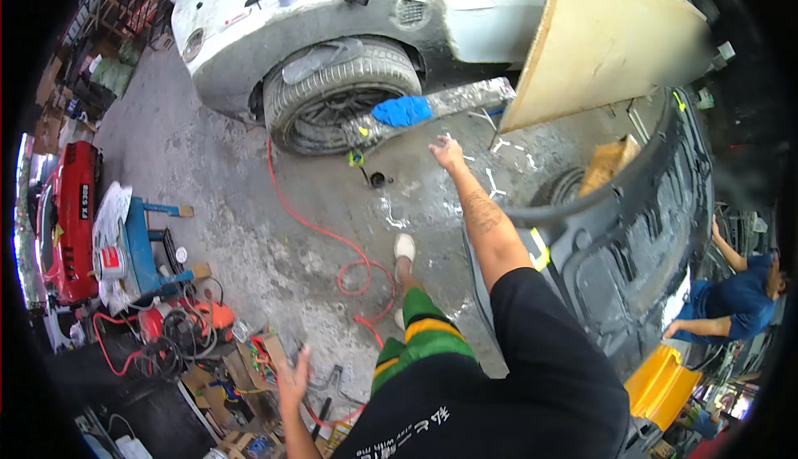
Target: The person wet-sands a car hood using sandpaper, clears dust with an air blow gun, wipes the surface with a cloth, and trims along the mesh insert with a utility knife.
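Observation:
My right hand (448,153) reaches forward over the floor with its fingers stretched out, and nothing shows in it. Just beyond it, a crumpled blue cloth (402,111) lies on a long, paint-spattered board (474,98), apart from the fingers. Low on the left, my left hand (293,376) hangs beside my body, fingers spread and holding nothing. A white car (490,14) with a grey-patched fender (229,77) stands ahead, its tyre (378,68) turned outward behind the board. A small green-and-yellow tool (357,158) is near the board's left end.
A red hose (312,226) loops across the floor. To the right are a dark car hood (615,251), a plywood sheet (598,44) and another person (731,301). On the left are a blue stand (148,247), a red car (71,226) and tangled cables (179,334).

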`<state>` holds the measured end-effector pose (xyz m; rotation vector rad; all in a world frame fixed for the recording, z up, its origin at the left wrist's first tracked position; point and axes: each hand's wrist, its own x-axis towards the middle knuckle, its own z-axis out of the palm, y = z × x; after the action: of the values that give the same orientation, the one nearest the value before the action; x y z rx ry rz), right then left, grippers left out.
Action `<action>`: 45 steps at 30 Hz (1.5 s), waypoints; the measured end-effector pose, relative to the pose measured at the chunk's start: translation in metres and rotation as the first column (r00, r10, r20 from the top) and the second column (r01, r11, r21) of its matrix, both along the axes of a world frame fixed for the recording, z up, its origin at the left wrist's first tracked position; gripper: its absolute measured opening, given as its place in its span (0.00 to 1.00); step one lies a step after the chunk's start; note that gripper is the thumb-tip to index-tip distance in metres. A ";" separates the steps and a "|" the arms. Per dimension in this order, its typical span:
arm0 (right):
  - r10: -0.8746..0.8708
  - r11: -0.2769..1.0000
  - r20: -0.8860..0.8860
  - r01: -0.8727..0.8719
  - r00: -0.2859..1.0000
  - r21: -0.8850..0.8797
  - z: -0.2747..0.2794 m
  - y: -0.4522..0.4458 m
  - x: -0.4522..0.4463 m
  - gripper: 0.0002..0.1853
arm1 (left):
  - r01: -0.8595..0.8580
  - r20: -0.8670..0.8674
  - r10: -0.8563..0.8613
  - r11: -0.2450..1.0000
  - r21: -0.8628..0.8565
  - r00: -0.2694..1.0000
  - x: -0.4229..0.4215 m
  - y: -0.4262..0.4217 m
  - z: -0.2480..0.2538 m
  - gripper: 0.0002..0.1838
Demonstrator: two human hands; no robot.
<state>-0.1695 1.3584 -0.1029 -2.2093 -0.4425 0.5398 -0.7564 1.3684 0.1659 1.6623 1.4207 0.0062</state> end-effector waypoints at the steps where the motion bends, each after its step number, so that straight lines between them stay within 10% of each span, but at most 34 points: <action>1: -0.019 0.995 0.004 0.019 1.000 -0.098 -0.015 0.023 0.007 0.30 | -0.036 0.008 0.036 0.999 -0.018 0.999 0.009 0.003 -0.009 0.19; 3: -0.060 0.978 -0.032 0.052 0.998 -0.204 -0.060 0.063 0.023 0.33 | 0.034 -0.060 -0.038 0.996 -0.080 0.997 0.000 0.016 -0.043 0.18; 5: -0.049 0.998 0.299 0.032 0.953 0.062 -0.117 0.094 0.036 0.34 | 0.014 -0.154 -0.036 0.989 -0.144 0.987 0.010 0.026 -0.056 0.19; 12: 0.011 0.964 0.151 0.030 0.988 -0.265 -0.151 0.125 0.095 0.20 | 0.002 -0.103 -0.038 0.943 -0.332 0.994 0.130 0.096 -0.043 0.17; 15: 0.139 0.987 0.324 -0.158 0.936 0.031 -0.053 0.094 0.101 0.12 | 0.157 0.079 -0.137 0.908 -0.388 0.987 0.197 0.125 -0.007 0.18; 16: 0.163 0.981 0.087 -0.172 0.983 0.096 -0.012 0.080 0.101 0.14 | 0.190 0.150 -0.138 0.884 -0.428 0.979 0.219 0.130 0.008 0.20; 19: 0.019 0.872 0.576 -0.295 0.817 0.390 0.077 0.023 0.078 0.18 | 0.379 0.438 -0.179 0.821 -0.428 0.881 0.275 0.144 0.040 0.23; 23: 0.032 0.733 -0.147 0.076 0.989 0.676 0.227 -0.064 0.025 0.16 | 0.712 0.732 -0.260 0.569 -0.410 0.629 0.369 0.152 0.087 0.31; 28: -0.421 0.552 -0.128 0.366 0.898 0.749 0.327 -0.170 -0.034 0.12 | 0.956 0.918 -0.272 0.028 -0.294 0.290 0.499 0.098 0.147 0.33; 34: -0.773 0.157 -0.173 0.448 0.611 0.880 0.385 -0.274 -0.099 0.11 | 0.962 0.943 -0.319 -0.274 0.001 -0.092 0.640 -0.041 0.240 0.33; 38: -0.953 -0.130 -0.246 0.495 0.177 0.859 0.351 -0.344 -0.136 0.15 | 0.976 0.980 -0.183 -0.213 0.044 -0.084 0.752 -0.114 0.302 0.29; 42: -0.927 -0.372 -0.364 0.336 -0.090 0.865 0.340 -0.377 -0.186 0.17 | 0.797 0.964 0.062 -0.551 0.248 -0.257 0.877 -0.184 0.340 0.30; 45: -0.754 -0.604 -0.474 0.198 -0.454 0.772 0.348 -0.380 -0.220 0.24 | 0.975 0.952 -0.227 -0.134 0.177 -0.204 0.911 -0.228 0.354 0.27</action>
<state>-0.3900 0.9781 0.2456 -0.6956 0.9571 -1.4136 0.1545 1.1403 0.5194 1.0767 -0.7770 -0.4796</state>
